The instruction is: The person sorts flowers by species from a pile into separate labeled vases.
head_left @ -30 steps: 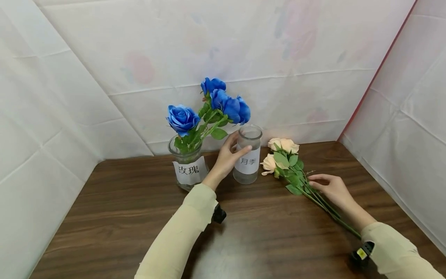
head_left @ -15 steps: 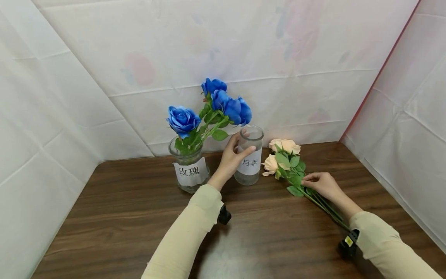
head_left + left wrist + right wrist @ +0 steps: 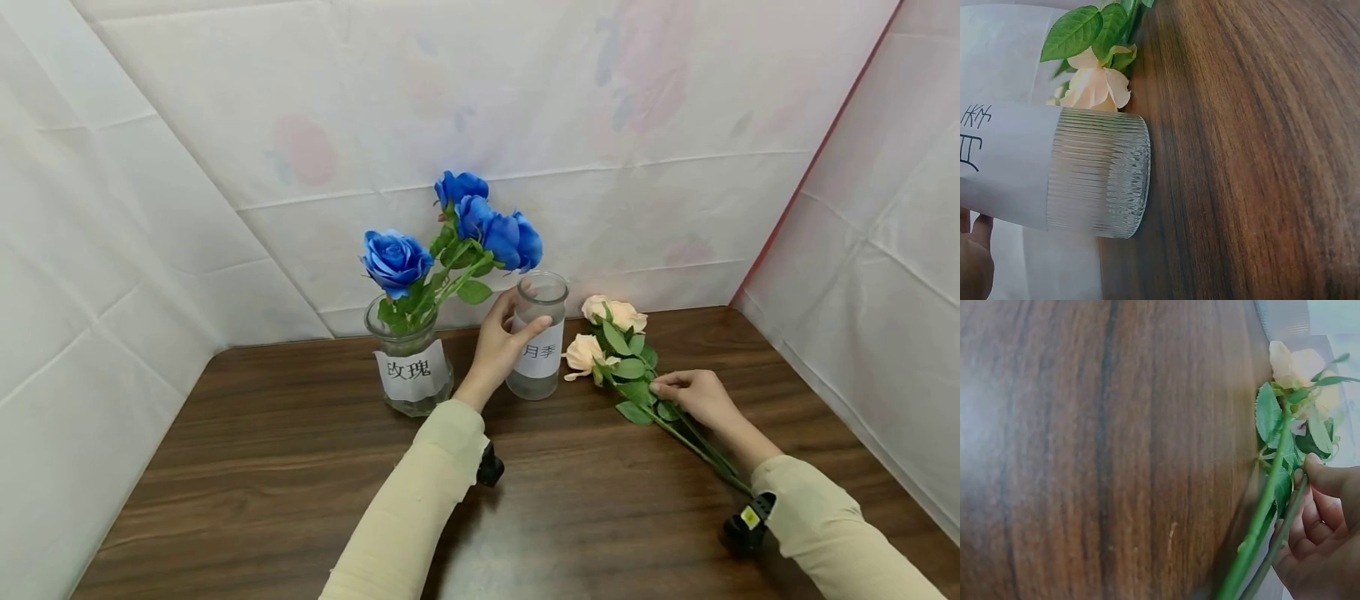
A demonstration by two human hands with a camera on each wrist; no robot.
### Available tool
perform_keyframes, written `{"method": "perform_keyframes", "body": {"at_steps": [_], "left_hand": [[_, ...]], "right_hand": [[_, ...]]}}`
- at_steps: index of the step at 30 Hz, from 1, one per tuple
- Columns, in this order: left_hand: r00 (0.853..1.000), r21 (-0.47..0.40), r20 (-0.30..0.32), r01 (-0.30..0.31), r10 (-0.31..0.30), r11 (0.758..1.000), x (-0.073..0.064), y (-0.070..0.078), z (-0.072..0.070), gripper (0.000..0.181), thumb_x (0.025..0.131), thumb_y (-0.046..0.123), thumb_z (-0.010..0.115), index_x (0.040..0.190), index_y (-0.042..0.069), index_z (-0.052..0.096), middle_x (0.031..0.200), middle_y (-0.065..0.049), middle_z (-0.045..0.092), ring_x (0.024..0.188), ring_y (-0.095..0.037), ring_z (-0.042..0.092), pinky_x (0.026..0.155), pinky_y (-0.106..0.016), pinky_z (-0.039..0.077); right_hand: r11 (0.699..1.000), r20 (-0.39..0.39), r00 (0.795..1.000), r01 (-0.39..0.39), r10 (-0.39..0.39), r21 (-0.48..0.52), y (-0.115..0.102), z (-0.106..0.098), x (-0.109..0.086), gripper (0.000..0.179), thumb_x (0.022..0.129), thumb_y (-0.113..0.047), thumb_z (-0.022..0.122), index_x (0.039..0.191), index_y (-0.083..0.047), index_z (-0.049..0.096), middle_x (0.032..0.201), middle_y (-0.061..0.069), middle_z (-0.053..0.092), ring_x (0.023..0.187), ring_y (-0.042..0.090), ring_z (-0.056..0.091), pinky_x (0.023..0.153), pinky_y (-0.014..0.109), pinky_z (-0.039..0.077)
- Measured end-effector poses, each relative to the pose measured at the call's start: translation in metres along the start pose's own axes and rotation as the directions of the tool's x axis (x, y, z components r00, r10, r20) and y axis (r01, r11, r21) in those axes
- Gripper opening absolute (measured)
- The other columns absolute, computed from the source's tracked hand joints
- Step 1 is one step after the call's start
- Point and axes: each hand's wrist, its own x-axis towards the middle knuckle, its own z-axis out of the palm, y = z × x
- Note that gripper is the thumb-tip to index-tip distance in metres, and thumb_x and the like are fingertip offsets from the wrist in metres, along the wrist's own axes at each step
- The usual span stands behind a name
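My left hand is wrapped round a clear glass vase with a white paper label, thumb at the front. In the left wrist view the ribbed base of this vase stands on the table. Peach roses with green leaves and long stems lie on the table to the right of it. At those stems, my right hand pinches one between thumb and fingers. The right wrist view shows that stem against the curled fingers, with another thicker stem beside it, outside the grip.
A second labelled glass vase holding several blue roses stands left of my left hand. The blue blooms lean over towards the first vase. White cloth hangs behind the brown wooden table and along both sides.
My right hand has moved left and in to the peach roses' stems, and its fingers have closed on one. The blooms have shifted slightly. My left hand keeps its hold on the vase.
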Motion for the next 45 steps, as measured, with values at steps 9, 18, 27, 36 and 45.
{"method": "perform_keyframes", "body": {"at_steps": [9, 18, 27, 36, 45], "left_hand": [[1.000, -0.033, -0.028, -0.014, 0.013, 0.999, -0.008, 0.010, 0.001, 0.055, 0.089, 0.016, 0.076, 0.139, 0.008, 0.053, 0.136, -0.010, 0.058, 0.128, -0.024, 0.051, 0.105, -0.045, 0.042], [0.998, -0.055, 0.046, 0.048, -0.046, 0.997, -0.035, 0.052, 0.005, 0.062, 0.092, 0.013, 0.071, 0.147, 0.003, 0.044, 0.138, -0.017, 0.055, 0.123, -0.029, 0.054, 0.100, -0.043, 0.048], [0.999, -0.066, 0.025, 0.047, -0.046, 0.997, -0.039, 0.051, 0.010, 0.062, 0.092, 0.013, 0.072, 0.147, 0.004, 0.045, 0.131, -0.016, 0.058, 0.113, -0.028, 0.059, 0.093, -0.042, 0.052], [0.998, -0.079, 0.026, 0.066, -0.064, 0.995, -0.037, 0.052, 0.009, 0.062, 0.091, 0.013, 0.073, 0.146, 0.004, 0.046, 0.134, -0.016, 0.057, 0.117, -0.028, 0.058, 0.094, -0.040, 0.051], [0.995, -0.091, 0.040, 0.098, -0.095, 0.991, -0.035, 0.050, 0.006, 0.062, 0.091, 0.012, 0.073, 0.146, 0.004, 0.046, 0.138, -0.017, 0.054, 0.125, -0.030, 0.053, 0.104, -0.041, 0.045]], "right_hand": [[0.994, -0.014, 0.997, -0.070, 0.072, 0.082, -0.010, -0.008, -0.011, 0.045, 0.099, -0.030, 0.063, 0.124, 0.007, 0.064, 0.105, 0.015, 0.068, 0.075, 0.019, 0.058, 0.064, 0.033, 0.049], [0.985, -0.106, 0.994, -0.017, 0.035, 0.169, -0.020, -0.027, -0.026, 0.054, 0.100, -0.037, 0.059, 0.131, 0.007, 0.059, 0.102, 0.008, 0.073, 0.081, 0.004, 0.063, 0.070, 0.025, 0.054], [0.727, -0.360, 0.931, 0.284, -0.055, 0.625, -0.058, -0.041, -0.033, 0.012, 0.096, -0.011, 0.067, 0.107, -0.008, 0.072, 0.083, -0.012, 0.072, 0.071, 0.002, 0.067, 0.063, 0.014, 0.053], [0.236, -0.570, 0.818, 0.539, 0.084, 0.809, -0.125, -0.041, -0.022, 0.006, 0.086, -0.001, 0.074, 0.089, 0.000, 0.068, 0.079, 0.009, 0.072, 0.067, 0.015, 0.068, 0.057, 0.021, 0.052], [0.120, -0.639, 0.764, 0.629, 0.091, 0.768, -0.182, -0.039, -0.006, 0.007, 0.091, -0.003, 0.070, 0.095, 0.002, 0.070, 0.081, 0.010, 0.070, 0.068, 0.018, 0.064, 0.058, 0.022, 0.050]]}}
